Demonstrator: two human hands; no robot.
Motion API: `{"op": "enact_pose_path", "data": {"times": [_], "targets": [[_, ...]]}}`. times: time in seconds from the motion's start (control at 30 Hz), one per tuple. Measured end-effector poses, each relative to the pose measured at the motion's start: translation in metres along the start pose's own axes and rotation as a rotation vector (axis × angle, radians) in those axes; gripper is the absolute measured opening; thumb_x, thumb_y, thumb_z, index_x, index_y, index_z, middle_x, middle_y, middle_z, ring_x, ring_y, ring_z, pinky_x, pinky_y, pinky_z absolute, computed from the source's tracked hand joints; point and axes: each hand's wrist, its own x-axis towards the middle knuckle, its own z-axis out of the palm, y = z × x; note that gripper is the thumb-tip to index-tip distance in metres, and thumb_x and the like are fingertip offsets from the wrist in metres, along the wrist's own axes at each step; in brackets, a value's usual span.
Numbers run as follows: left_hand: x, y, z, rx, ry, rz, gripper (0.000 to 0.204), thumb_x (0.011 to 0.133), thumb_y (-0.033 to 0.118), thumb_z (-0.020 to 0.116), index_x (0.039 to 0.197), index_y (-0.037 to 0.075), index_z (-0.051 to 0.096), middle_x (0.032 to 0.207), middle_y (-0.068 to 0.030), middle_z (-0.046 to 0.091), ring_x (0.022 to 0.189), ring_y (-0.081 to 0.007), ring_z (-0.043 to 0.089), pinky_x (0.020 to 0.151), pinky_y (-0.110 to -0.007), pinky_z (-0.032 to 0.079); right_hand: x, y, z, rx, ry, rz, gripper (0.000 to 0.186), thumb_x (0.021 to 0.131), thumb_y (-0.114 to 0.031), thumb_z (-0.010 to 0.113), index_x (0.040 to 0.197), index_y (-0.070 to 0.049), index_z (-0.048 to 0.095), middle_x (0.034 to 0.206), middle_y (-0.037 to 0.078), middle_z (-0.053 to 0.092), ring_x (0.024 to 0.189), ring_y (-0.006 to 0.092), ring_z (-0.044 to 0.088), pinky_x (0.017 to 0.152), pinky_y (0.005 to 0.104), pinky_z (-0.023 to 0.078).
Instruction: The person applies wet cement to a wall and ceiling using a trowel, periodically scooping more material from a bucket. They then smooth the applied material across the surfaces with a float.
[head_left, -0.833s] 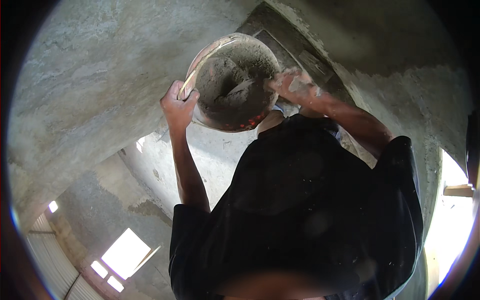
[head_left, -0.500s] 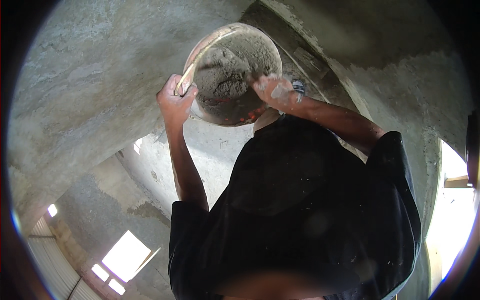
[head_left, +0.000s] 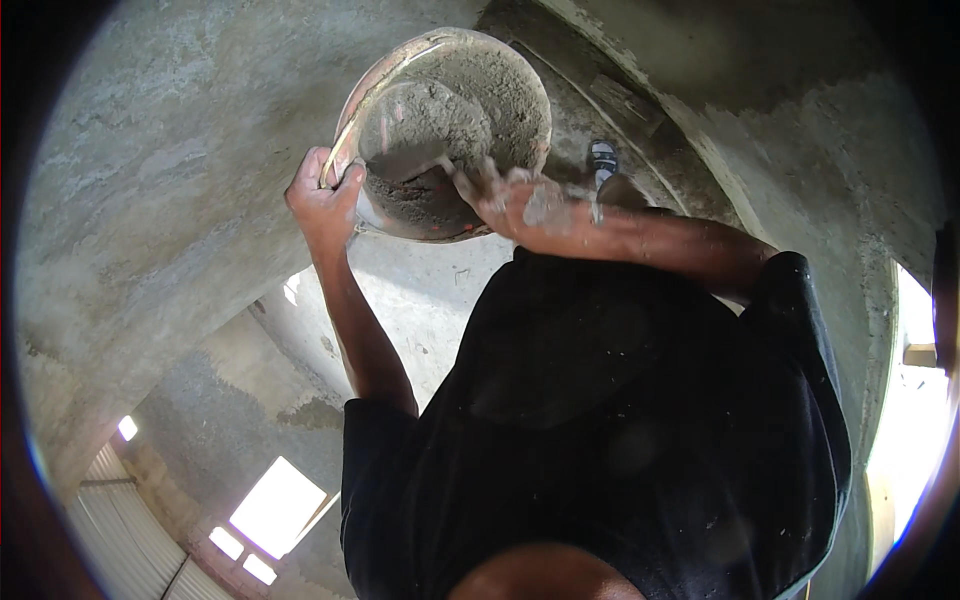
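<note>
A round bucket (head_left: 352,212) with wet grey mortar (head_left: 500,105) in it is held up in front of me, its mouth tilted toward me. My left hand (head_left: 325,195) is closed on the bucket's left rim, together with the pale bail handle (head_left: 340,142) that runs along that edge. Over the near right part of the bucket, my right hand (head_left: 510,205) is closed around a trowel, its fingers coated in mortar. The trowel's shank (head_left: 446,163) shows at the fingertips; its blade lies in the bucket, largely covered by a heap of mortar.
Rough cement-plastered walls (head_left: 180,180) curve around me on the left and right. Beyond the bucket runs a dark ledge (head_left: 620,110). A sandalled foot (head_left: 603,160) stands to the right of the bucket. Bright openings (head_left: 278,507) show at lower left and far right.
The bucket and my left hand have shifted slightly left and up in the picture. My right hand has moved left, bringing the mortar-covered trowel into clearer view. The foot is now less hidden.
</note>
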Motion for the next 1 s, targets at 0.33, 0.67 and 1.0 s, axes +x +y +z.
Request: {"op": "enact_pose_path", "data": {"times": [0.33, 0.67, 1.0], "targets": [[0.003, -0.005, 0.001, -0.052, -0.004, -0.034, 0.011, 0.065, 0.001, 0.062, 0.071, 0.0, 0.053, 0.061, 0.0048, 0.041, 0.056, -0.0042, 0.034, 0.051, -0.019, 0.03, 0.015, 0.081, -0.004, 1.128, -0.505, -0.09, 0.048, 0.078, -0.01, 0.048, 0.125, -0.004, 0.041, 0.118, 0.023, 0.049, 0.077, 0.0246, 0.062, 0.059, 0.0327, 0.049], [0.014, 0.009, 0.009, -0.059, 0.04, 0.003, 0.012, 0.064, 0.001, 0.062, 0.071, 0.0, 0.053, 0.061, 0.0049, 0.04, 0.057, -0.0049, 0.033, 0.051, -0.02, 0.029, -0.03, 0.054, 0.027, 1.117, -0.486, -0.23, 0.047, 0.078, -0.011, 0.047, 0.124, -0.001, 0.044, 0.109, 0.017, 0.053, 0.077, 0.0252, 0.06, 0.059, 0.0299, 0.048], [0.009, 0.025, 0.0, -0.027, -0.036, -0.043, 0.012, 0.066, 0.0, 0.063, 0.073, 0.0, 0.054, 0.064, 0.0046, 0.044, 0.059, -0.0042, 0.036, 0.053, -0.019, 0.031, 0.033, 0.063, 0.016, 1.253, -0.692, 0.116, 0.057, 0.08, -0.008, 0.044, 0.134, -0.002, 0.028, 0.113, 0.028, 0.05, 0.08, 0.0316, 0.061, 0.071, 0.0385, 0.049]]}}
